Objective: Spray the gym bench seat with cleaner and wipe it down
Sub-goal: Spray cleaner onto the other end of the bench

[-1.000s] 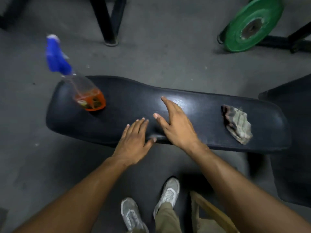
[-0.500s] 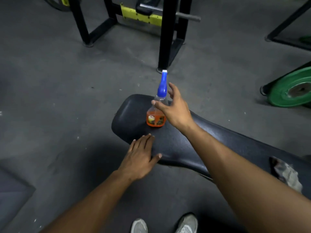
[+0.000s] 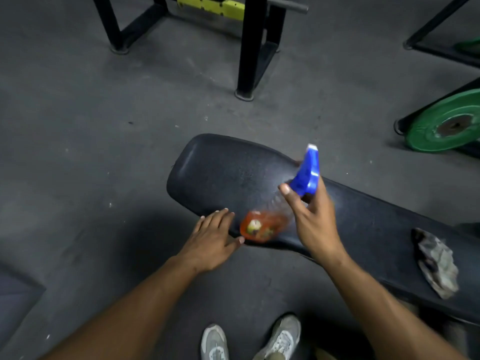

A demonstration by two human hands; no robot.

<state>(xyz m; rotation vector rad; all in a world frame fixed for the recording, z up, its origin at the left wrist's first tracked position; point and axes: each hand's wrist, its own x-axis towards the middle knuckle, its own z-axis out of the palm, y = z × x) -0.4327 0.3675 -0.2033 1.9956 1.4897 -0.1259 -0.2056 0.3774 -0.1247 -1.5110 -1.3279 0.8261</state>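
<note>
The clear spray bottle with orange liquid and blue trigger head [image 3: 275, 211] is gripped by the right hand [image 3: 315, 224], fingers [image 3: 291, 196] wrapped round its neck, tilted, nozzle up-right over the black padded surface [image 3: 223, 167]; the left hand [image 3: 213, 237] is laid flat, open, just beside its base.

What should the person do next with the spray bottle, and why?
Probably tip the spray bottle so its blue nozzle faces the bench seat, then squeeze. The right hand holds it lifted and tilted, the left hand rests flat on the seat edge, and the rag lies unused on the bench.
</note>
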